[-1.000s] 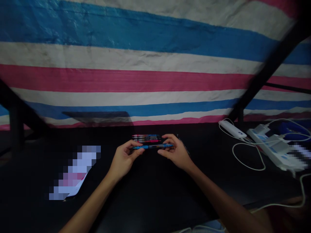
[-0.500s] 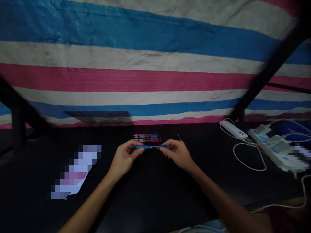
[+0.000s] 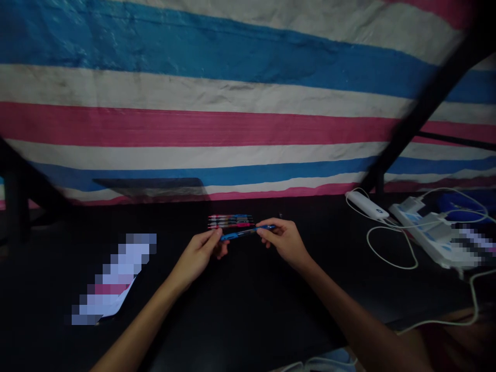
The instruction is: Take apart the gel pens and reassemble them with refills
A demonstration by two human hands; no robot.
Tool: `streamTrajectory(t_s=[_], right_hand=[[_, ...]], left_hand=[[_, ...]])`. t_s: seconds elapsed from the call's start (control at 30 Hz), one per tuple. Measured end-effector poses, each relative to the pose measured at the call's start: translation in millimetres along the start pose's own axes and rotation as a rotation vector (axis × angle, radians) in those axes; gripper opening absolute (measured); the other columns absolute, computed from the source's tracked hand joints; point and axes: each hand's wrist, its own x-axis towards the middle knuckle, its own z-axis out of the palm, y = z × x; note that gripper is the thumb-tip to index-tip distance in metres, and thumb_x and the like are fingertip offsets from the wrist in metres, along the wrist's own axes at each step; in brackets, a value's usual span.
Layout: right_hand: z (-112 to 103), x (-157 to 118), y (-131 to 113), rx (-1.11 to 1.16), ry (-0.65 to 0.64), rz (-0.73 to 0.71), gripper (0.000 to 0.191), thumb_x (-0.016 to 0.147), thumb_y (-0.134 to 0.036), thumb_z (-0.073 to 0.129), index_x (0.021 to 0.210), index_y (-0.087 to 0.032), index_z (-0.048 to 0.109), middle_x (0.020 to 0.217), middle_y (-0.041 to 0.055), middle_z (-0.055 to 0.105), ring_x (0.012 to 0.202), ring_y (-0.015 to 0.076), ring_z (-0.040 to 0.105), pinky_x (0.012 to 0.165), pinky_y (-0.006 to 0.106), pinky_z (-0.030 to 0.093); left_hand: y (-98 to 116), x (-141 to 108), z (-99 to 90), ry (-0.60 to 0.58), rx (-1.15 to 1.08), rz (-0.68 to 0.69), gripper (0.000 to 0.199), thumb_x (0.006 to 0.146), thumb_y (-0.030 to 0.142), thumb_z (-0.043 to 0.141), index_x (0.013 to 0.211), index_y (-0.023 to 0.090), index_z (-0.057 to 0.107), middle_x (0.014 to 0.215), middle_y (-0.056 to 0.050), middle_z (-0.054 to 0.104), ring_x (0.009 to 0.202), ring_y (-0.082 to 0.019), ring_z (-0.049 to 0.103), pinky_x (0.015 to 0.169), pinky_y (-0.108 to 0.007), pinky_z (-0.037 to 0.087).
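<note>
**Blue pen between two grips: level it, clear of the row**

In the head view, find the blue pen point(image 3: 236, 235) spanning the gap between both hands, tilted, with right end pointing farther back toward the striped sheet point(image 3: 194, 126). At the right grip point(image 3: 287, 241), see thumb and fingertips pinched together on the pen's right part. At the left grip point(image 3: 198, 254), see thumb and fingers curled close about the left end, only slightly parted; impossible to tell whether pressing firmly or merely touching. Just behind, note the row of pens point(image 3: 231, 221), laid side by side on the black bench point(image 3: 248, 305).

For good handling, as a judgement: carry the weight with the right pinch, and seat the left thumb and fingers squarely on the blue barrel before shifting anything. Pinch lightly, to avoid rolling so slim a barrel. Bring the pen level and parallel to the row before any lowering. Pass clear of the nearest, partly red pen rather than brushing against it. Move both wrists together, to avoid swinging one end into the row.
</note>
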Motion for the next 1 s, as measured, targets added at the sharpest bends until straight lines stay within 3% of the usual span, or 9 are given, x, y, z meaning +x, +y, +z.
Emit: streamTrajectory(t_s=[0.13,0.23,0.33,0.47,0.57,0.83,1.0], right_hand=[[-1,0,-2,0.081,-0.003,-0.024,0.024,0.067,-0.032,0.073,0.084,-0.016,0.070,0.064,0.0029,0.064,0.054,0.0129,0.057,0.046,0.023,0.044],[0,-1,-3,0.148,-0.025,-0.005,0.023,0.065,-0.032,0.074,0.081,-0.015,0.070,0.063,0.0029,0.064,0.054,0.0126,0.057,0.048,0.024,0.045],[2,-2,-2,0.193,-0.034,0.035,0.023,0.066,-0.033,0.073,0.080,-0.015,0.070,0.060,0.0018,0.063,0.051,0.0119,0.056,0.048,0.024,0.045],[3,-2,2,0.230,-0.023,0.078,0.022,0.068,-0.035,0.072,0.077,-0.015,0.069,0.056,0.0009,0.061,0.049,0.0108,0.054,0.046,0.022,0.041],[2,-1,4,0.270,-0.026,0.096,0.021,0.069,-0.034,0.072,0.076,-0.015,0.068,0.054,0.0002,0.060,0.047,0.0096,0.053,0.045,0.021,0.038],[8,1,6,0.532,0.050,0.179,0.018,0.067,-0.027,0.074,0.076,-0.013,0.067,0.055,-0.0016,0.054,0.048,0.0069,0.046,0.046,0.021,0.032],[13,5,7,0.744,0.130,0.124,0.016,0.070,-0.026,0.071,0.080,-0.017,0.064,0.074,0.0007,0.058,0.066,0.0109,0.052,0.057,0.023,0.040]], left_hand=[[-2,0,-0.8,-0.092,0.033,-0.094,0.047,0.082,0.056,0.043,0.059,0.016,0.054,0.044,0.005,0.039,0.042,-0.010,0.035,0.045,-0.021,0.027],[-6,0,-3.7,-0.106,0.086,-0.036,0.044,0.083,0.053,0.044,0.060,0.016,0.053,0.047,0.005,0.036,0.044,-0.010,0.032,0.046,-0.021,0.022],[-10,-1,-5.6,-0.037,0.233,0.047,0.039,0.084,0.048,0.045,0.063,0.017,0.053,0.050,0.005,0.036,0.046,-0.010,0.030,0.045,-0.021,0.019],[-10,-4,-5.1,0.074,0.413,0.163,0.032,0.083,0.041,0.047,0.062,0.018,0.051,0.052,0.005,0.035,0.048,-0.010,0.031,0.046,-0.021,0.020],[-7,-7,-3.7,0.094,0.496,0.208,0.029,0.084,0.038,0.047,0.062,0.018,0.052,0.051,0.005,0.036,0.049,-0.011,0.032,0.046,-0.022,0.021],[-2,-9,3.5,0.051,0.637,0.256,0.033,0.089,0.039,0.040,0.066,0.017,0.051,0.055,0.004,0.042,0.052,-0.011,0.040,0.052,-0.022,0.029],[-1,-11,15.3,-0.125,0.655,0.339,0.030,0.090,0.036,0.039,0.072,0.018,0.056,0.066,0.002,0.054,0.064,-0.013,0.051,0.063,-0.024,0.037]])
